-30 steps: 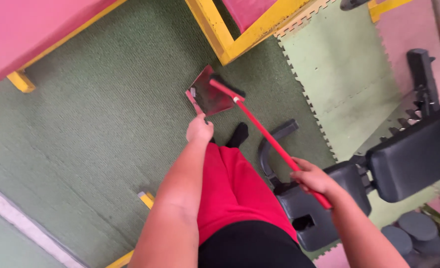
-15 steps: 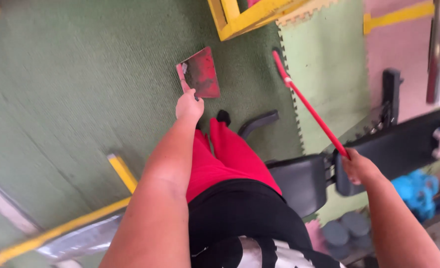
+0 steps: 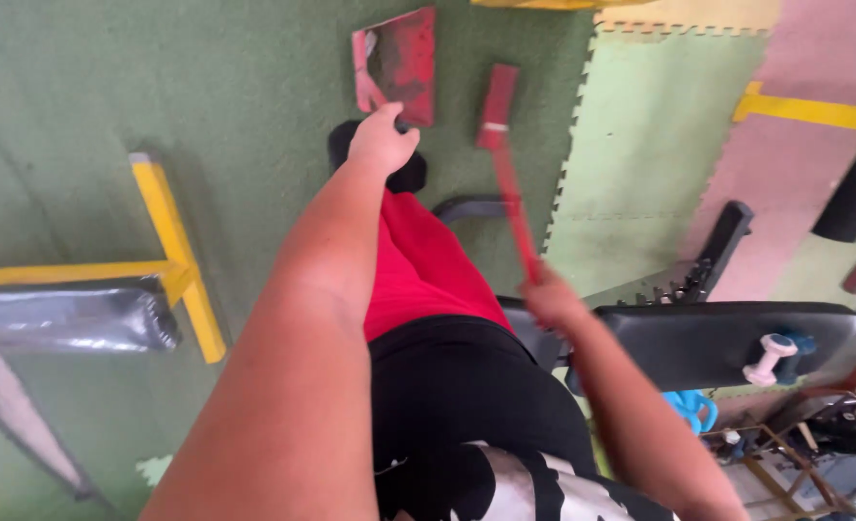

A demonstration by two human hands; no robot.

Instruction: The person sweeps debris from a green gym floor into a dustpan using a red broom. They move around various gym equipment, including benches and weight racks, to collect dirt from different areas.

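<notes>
My left hand (image 3: 382, 140) is closed around the handle of a red dustpan (image 3: 399, 63), whose pan rests on the green floor mat in front of me. My right hand (image 3: 549, 299) grips the red stick of a broom (image 3: 507, 193). The broom's red head (image 3: 497, 104) sits on the mat just right of the dustpan, a small gap apart from it. Red trousers and a black shoe (image 3: 404, 174) show below my left arm.
A black padded weight bench (image 3: 727, 338) stands at right with a small pink dumbbell (image 3: 771, 359) on it. A yellow metal frame (image 3: 172, 241) lies at left. Pale green and pink foam tiles (image 3: 660, 125) cover the floor to the right.
The view has swung and come closer. The broom head has moved left and down, from by the yellow frame to right beside the dustpan. My left hand stays on the dustpan handle.
</notes>
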